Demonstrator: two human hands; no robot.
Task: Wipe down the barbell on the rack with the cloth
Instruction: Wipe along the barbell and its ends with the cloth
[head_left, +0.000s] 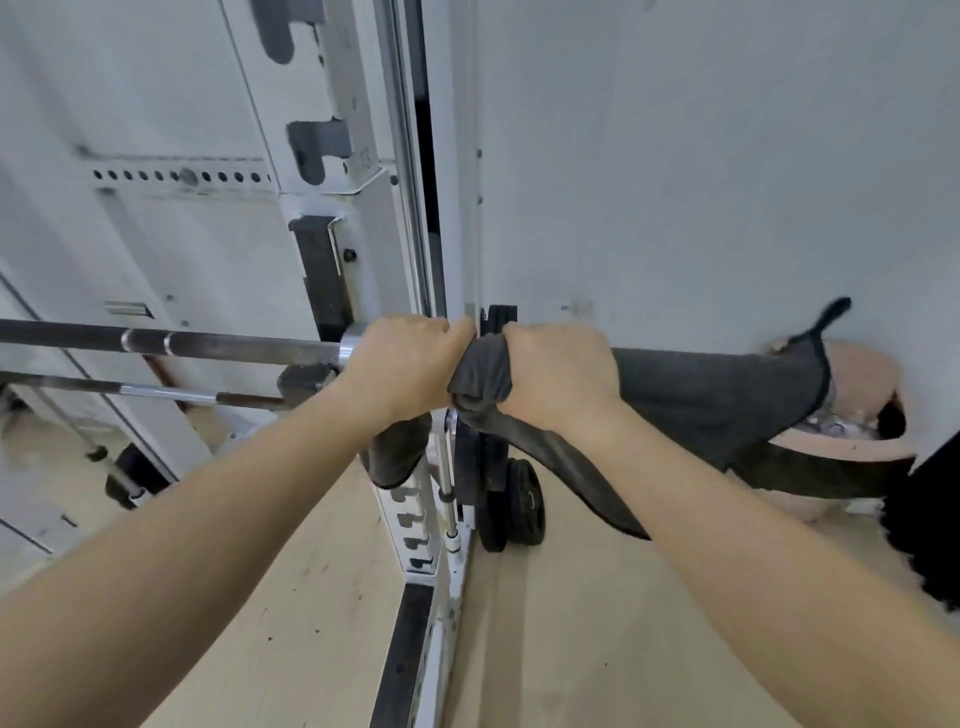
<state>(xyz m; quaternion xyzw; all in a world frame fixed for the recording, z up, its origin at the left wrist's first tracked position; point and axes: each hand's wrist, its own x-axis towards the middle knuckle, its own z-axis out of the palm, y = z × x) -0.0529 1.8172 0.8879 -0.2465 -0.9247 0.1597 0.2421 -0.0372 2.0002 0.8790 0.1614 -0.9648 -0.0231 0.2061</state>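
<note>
Bare forearms reach forward from the bottom edge; both hands sit side by side, touching, each fisted around the dark grey cloth (717, 395) wrapped over the barbell (228, 345): left hand (400, 364) by the bar's silver collar, right hand (561, 371) just beside it. Beyond, the bar rests across the white rack (363, 218), and small black plates (514, 512) stand on the floor

Black weight plates (511, 512) on beige floor (571, 649) by white wall (701, 156)

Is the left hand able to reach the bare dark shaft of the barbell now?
Probably yes: the left hand grips beside the collar, and the dark barbell shaft runs uncovered just to its left.
</note>
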